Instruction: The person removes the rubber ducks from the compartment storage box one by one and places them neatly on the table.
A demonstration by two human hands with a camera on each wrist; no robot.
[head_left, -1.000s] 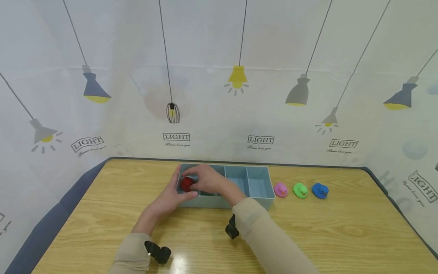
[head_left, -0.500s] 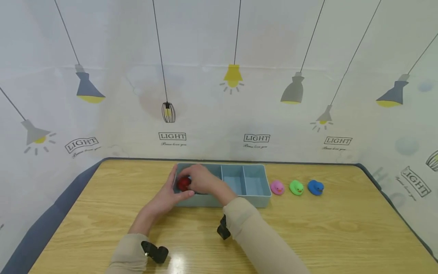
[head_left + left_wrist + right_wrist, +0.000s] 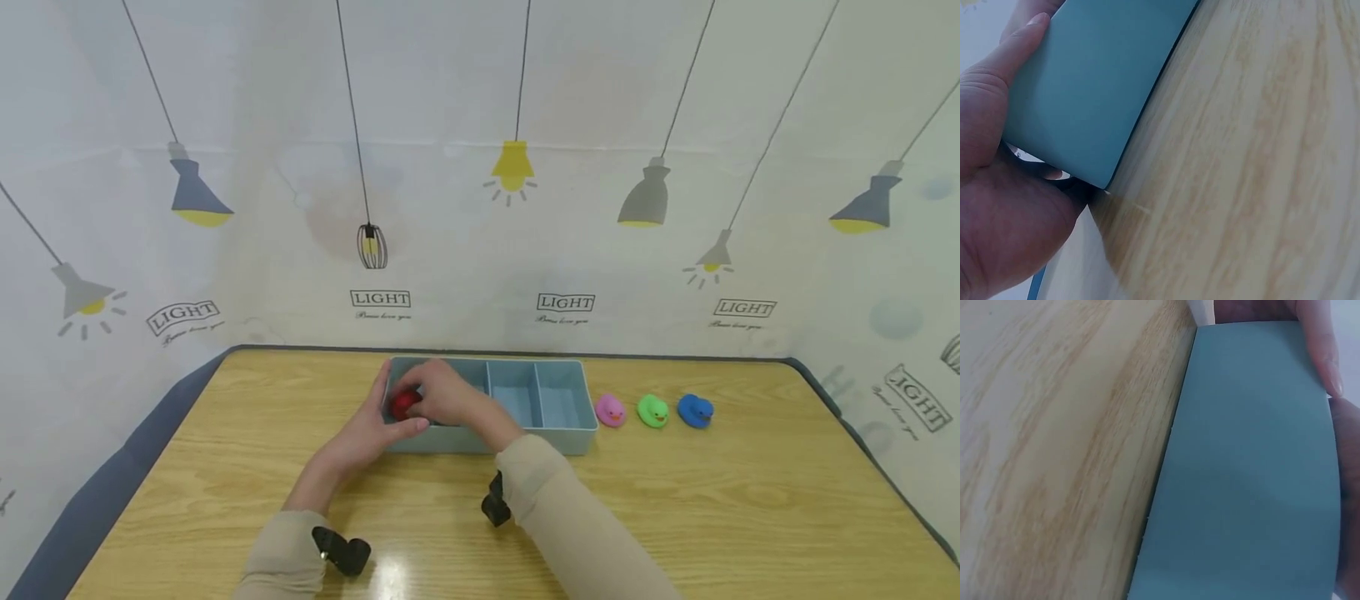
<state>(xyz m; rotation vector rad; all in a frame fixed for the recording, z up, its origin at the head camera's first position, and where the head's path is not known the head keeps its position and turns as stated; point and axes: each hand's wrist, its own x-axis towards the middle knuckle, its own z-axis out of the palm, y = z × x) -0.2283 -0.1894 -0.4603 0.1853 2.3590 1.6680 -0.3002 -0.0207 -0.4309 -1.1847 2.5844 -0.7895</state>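
A light blue divided storage box (image 3: pixel 491 442) stands near the table's back edge. My left hand (image 3: pixel 366 437) holds its left end, fingers along the side wall and thumb on the front rim; the left wrist view shows this thumb (image 3: pixel 1013 53) against the box's upper edge. My right hand (image 3: pixel 447 393) reaches over the front wall into the left part of the box. Its fingers and thumb pinch a rounded red object (image 3: pixel 405 403), partly covered, so its kind is unclear. In the right wrist view the front wall (image 3: pixel 1241 469) hides most of that hand.
Three toy ducks stand in a row right of the box: a pink duck (image 3: pixel 611 410), a green duck (image 3: pixel 652 411) and a blue duck (image 3: pixel 695 411). A lamp-patterned curtain (image 3: pixel 465 317) rises behind the wooden table (image 3: pixel 720 508).
My right fingers have drawn closer around the red object, which stays at the box's left end. The left hand keeps its place on the box. The head view has shifted slightly.
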